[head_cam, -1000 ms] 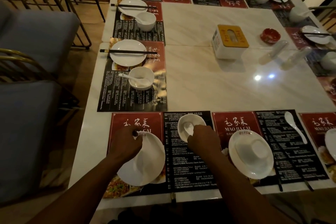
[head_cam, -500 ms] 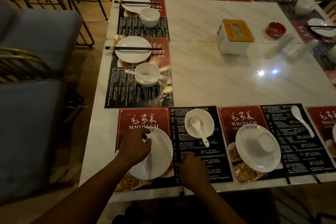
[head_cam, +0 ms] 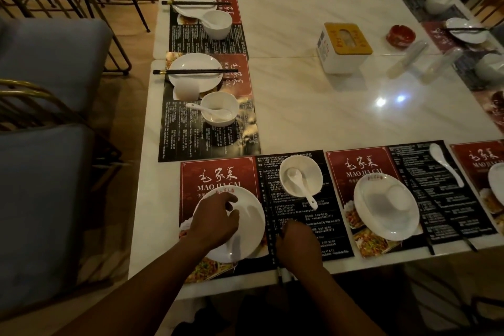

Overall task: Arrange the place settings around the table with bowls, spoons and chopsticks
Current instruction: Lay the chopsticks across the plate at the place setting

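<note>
The tabletop [head_cam: 313, 117] is showing a polished, marble-like surface, pale with faint veins, and it is mirroring two lamp spots. The placemats [head_cam: 218, 142] are looking like printed paper under a shiny coat; one is catching glare. The plate [head_cam: 251, 226], the bowl [head_cam: 313, 172] and the spoon [head_cam: 298, 180] are looking like white glazed ceramic, smooth and glossy. The chopsticks [head_cam: 191, 72] are appearing dark and rather matt. The chair cushions [head_cam: 41, 199] are looking like soft, matt grey-blue cloth, and their frames [head_cam: 27, 83] are shining like brass-coloured metal. The box [head_cam: 343, 63] is looking like smooth white plastic, and the small red dish [head_cam: 401, 35] is gleaming.
</note>
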### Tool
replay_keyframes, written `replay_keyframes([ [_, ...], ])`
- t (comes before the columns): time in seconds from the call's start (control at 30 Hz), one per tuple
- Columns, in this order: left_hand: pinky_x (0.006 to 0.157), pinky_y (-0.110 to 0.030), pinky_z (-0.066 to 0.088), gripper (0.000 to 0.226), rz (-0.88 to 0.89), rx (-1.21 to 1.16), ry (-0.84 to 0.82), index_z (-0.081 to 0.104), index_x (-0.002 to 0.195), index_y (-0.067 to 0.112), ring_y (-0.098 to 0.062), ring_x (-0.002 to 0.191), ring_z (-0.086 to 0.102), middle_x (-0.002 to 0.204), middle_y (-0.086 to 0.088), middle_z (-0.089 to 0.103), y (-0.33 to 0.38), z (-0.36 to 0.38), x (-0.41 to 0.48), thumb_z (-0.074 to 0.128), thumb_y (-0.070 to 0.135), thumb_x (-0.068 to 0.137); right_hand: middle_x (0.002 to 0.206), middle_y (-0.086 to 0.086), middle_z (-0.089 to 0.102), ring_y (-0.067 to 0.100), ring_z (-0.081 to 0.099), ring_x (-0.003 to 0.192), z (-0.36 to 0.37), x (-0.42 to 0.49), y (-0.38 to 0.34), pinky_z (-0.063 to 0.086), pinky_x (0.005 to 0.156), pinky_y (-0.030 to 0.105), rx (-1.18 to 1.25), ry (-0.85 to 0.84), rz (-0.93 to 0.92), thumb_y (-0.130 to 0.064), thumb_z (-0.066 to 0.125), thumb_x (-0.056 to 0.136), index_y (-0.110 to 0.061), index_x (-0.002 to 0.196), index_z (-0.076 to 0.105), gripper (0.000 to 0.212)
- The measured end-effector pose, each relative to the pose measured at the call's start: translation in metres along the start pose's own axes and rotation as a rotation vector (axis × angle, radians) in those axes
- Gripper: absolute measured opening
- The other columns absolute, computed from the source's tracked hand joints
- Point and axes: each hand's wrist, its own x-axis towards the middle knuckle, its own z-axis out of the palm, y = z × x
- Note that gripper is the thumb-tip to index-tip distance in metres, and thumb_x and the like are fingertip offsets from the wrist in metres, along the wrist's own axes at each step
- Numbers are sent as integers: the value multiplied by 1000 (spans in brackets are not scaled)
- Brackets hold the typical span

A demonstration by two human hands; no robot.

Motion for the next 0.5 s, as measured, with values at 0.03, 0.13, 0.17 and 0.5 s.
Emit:
replay_keyframes([
  [0.03, 81, -21, 47, 34, 6, -2, -4, 66, 121, 23, -4, 86, 62, 100, 11, 68, 2, 0, 0, 70, 25, 87, 82, -3, 62, 9, 56, 69, -2, 0, 0, 44, 60, 17, 4, -15, 3, -19, 61, 90, -18, 82, 61, 8],
  [0.13, 79, -18, 43, 33, 21, 1, -37, 66, 122, 20, -4, 88, 63, 104, 7, 71, 11, 4, 0, 68, 26, 89, 72, -8, 57, 5, 51, 62, -14, 0, 0, 34, 50, 13, 90, -18, 49, -21, 62, 88, -22, 73, 54, 18],
  [0.17, 80, -18, 44, 33, 21, -6, -55, 67, 122, 19, -5, 88, 64, 106, 5, 72, 14, 6, 1, 67, 27, 90, 74, -8, 59, 4, 54, 65, -18, 0, 0, 36, 53, 14, 144, -9, 51, -23, 64, 88, -23, 75, 57, 15],
  [0.5, 70, -36, 63, 21, -160, -298, -106, 72, 109, 8, -11, 65, 73, 81, -3, 75, 19, 8, 1, 70, 16, 90, 86, -10, 72, -1, 66, 75, -21, -10, -39, 49, 67, 11, 330, -102, -139, -34, 70, 89, -24, 96, 73, 12],
])
